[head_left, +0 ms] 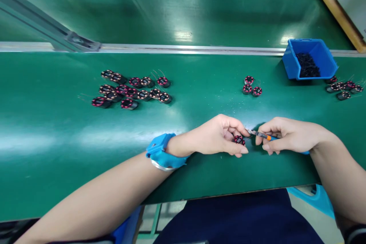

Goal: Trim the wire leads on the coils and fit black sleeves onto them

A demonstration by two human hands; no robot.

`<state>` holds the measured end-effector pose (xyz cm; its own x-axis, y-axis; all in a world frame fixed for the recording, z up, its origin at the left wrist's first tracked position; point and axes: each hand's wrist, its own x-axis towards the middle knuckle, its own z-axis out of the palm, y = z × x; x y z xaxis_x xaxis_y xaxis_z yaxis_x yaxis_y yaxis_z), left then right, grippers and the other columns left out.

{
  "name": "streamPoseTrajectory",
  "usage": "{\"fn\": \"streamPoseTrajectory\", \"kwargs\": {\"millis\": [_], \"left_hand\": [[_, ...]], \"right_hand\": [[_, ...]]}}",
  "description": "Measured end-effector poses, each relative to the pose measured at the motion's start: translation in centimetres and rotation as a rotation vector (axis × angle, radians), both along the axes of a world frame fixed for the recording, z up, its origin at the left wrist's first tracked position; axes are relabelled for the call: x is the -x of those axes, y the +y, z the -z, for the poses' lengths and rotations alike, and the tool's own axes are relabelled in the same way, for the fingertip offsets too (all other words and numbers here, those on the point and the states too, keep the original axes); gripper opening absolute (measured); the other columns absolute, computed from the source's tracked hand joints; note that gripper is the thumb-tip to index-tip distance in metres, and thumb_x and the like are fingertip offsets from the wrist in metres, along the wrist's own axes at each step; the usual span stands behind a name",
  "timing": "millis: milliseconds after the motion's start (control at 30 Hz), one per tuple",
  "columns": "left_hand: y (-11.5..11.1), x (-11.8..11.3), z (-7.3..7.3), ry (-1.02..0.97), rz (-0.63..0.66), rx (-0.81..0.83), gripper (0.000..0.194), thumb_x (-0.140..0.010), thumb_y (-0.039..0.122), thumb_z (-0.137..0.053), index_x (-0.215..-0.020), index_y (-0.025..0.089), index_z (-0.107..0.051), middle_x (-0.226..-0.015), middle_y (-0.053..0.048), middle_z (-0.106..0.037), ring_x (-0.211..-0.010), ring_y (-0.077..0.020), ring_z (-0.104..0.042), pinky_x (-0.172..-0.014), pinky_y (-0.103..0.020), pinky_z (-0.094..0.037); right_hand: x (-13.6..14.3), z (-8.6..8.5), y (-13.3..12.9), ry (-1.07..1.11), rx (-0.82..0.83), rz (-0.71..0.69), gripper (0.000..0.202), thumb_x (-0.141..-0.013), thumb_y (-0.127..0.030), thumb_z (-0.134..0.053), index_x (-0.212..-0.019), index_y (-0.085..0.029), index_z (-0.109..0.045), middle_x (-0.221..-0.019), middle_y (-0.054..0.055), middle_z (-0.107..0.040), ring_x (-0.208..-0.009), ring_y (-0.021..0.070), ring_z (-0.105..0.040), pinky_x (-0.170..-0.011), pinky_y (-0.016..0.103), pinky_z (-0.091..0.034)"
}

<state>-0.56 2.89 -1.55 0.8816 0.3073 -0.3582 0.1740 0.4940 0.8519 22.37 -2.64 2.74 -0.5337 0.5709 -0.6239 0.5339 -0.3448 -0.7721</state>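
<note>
My left hand (225, 135) is closed on a small wound motor coil (239, 140), its pink-and-black ring face turned up between thumb and fingers. A blue strap circles that wrist. In my right hand (286, 135) is a pair of cutting pliers (264, 135) with orange-and-blue handles, fingers wrapped round them. The pliers' metal tip reaches the left fingertips, just above the coil; whether it touches a wire I cannot tell. Beyond the hands, three similar coils (247, 89) stand together on the green table (200, 175).
Several coils with thin loose wires stand grouped (128, 103) at the left. More coils (343, 95) are at the far right, beside a blue bin (290, 61) holding small black pieces. A metal rail (194, 49) runs along the table's back, with a slanted metal post (42, 15) at left.
</note>
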Motion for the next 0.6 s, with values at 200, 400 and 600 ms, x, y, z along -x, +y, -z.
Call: {"fn": "streamPoseTrajectory", "kwargs": {"millis": [200,400,600], "left_hand": [[0.04,0.01,0.12,0.001,0.0,0.004,0.044,-0.06,0.025,-0.086,-0.097,0.013,-0.064,-0.072,-0.003,-0.072,-0.064,-0.0147,-0.072,-0.058,-0.023,-0.058],[0.03,0.06,-0.05,0.006,0.009,-0.004,0.043,-0.062,0.021,-0.085,-0.099,0.012,-0.064,-0.077,-0.004,-0.073,-0.064,-0.0132,-0.072,-0.058,-0.02,-0.058],[-0.21,-0.21,0.09,-0.012,-0.04,0.002,0.044,-0.06,0.023,-0.086,-0.096,0.012,-0.064,-0.072,-0.003,-0.072,-0.063,-0.0138,-0.072,-0.059,-0.022,-0.059]], "right_hand": [[-0.14,0.11,0.11,-0.022,-0.013,-0.04,0.019,-0.085,-0.031,-0.059,-0.093,-0.014,-0.063,-0.069,0.002,-0.064,-0.063,0.0127,-0.062,-0.054,0.021,-0.046],[-0.42,0.13,-0.04,-0.037,-0.067,-0.03,0.019,-0.086,-0.031,-0.057,-0.095,-0.014,-0.063,-0.071,0.002,-0.064,-0.059,0.0111,-0.059,-0.053,0.022,-0.046],[-0.11,-0.16,-0.21,0.021,-0.029,0.03,0.02,-0.083,-0.032,-0.061,-0.092,-0.014,-0.065,-0.074,0.003,-0.065,-0.067,0.014,-0.063,-0.062,0.025,-0.05]]}}
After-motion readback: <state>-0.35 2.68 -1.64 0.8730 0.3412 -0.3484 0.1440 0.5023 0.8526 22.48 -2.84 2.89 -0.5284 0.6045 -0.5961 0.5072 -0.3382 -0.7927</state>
